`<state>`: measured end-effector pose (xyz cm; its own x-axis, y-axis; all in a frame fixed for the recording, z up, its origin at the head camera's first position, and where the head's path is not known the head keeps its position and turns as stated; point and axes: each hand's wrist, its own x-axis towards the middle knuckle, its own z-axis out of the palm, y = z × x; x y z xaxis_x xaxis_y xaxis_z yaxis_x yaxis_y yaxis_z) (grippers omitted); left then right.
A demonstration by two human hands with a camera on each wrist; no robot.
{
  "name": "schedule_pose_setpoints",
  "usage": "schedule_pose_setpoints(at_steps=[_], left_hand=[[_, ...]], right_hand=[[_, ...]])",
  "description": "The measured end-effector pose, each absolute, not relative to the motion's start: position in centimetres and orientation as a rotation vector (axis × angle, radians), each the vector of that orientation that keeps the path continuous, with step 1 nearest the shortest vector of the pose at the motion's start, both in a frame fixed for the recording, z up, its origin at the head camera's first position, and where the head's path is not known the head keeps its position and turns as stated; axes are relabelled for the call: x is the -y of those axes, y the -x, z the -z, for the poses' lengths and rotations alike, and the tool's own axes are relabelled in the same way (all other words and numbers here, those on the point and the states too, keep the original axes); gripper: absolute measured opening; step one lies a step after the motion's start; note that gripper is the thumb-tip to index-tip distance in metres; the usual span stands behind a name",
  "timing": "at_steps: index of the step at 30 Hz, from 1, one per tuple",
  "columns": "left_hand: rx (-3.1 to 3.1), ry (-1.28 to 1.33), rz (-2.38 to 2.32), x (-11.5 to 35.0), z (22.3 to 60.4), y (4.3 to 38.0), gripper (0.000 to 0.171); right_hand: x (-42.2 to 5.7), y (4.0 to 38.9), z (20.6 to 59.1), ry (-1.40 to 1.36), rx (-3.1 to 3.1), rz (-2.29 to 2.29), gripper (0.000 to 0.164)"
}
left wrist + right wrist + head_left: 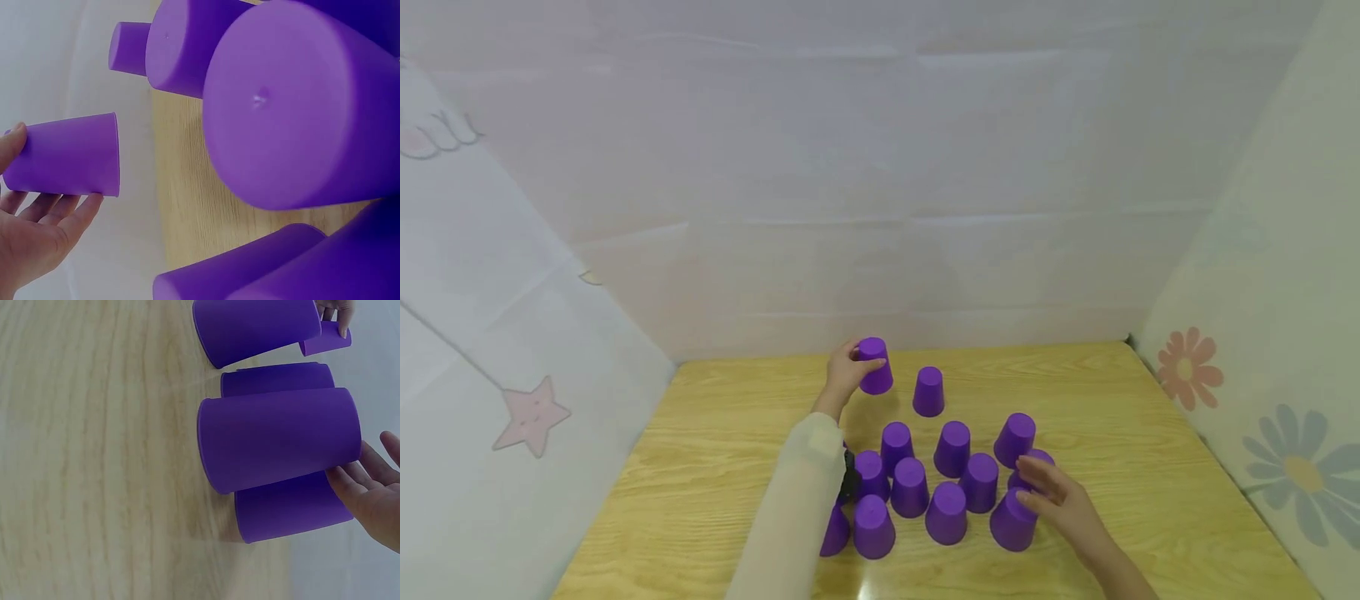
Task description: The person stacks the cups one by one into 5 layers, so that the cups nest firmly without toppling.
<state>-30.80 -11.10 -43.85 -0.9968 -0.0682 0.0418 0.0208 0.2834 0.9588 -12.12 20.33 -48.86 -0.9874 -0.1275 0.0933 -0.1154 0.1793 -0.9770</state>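
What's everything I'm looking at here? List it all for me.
Held cup: one, purple, upside down, far left of the group.
Standing cups: twelve as far as I can count, purple, upside down, clustered mid-table.
Table: one, light wood.
Backdrop sheets: pale, star and flower prints, on three sides.
Sleeve: one, pale, on the left arm.
Left hand: grips the held cup.
Right hand: straight fingers touch the rightmost cups.

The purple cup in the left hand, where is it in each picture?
Head view: the held cup is at the far end of the cluster, lifted in the left hand.
Left wrist view: it lies sideways at the left edge, above the palm.
Right wrist view: probably the small piece at the top right corner; hard to tell.
Shared landmark: the wooden table.
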Motion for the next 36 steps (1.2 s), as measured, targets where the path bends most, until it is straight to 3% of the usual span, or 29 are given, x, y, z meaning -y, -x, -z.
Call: schedule_pose_setpoints(at_steps=[12,23,36], left_hand=[[2.490,0.007,1.768,9.9,44.1,31.6,0.055],[2.474,-0.016,1.837,8.9,45.5,32.0,0.051],[2.508,-0.112,1.895,7.8,47.0,32.0,0.058]], right_hand=[[-20.2,11.3,50.2,0.187,-2.447,2.003,0.045],[-20.1,10.4,51.3,0.021,-2.394,2.001,0.054],[-19.6,10.1,52.1,-0.065,-2.353,2.076,0.059]])
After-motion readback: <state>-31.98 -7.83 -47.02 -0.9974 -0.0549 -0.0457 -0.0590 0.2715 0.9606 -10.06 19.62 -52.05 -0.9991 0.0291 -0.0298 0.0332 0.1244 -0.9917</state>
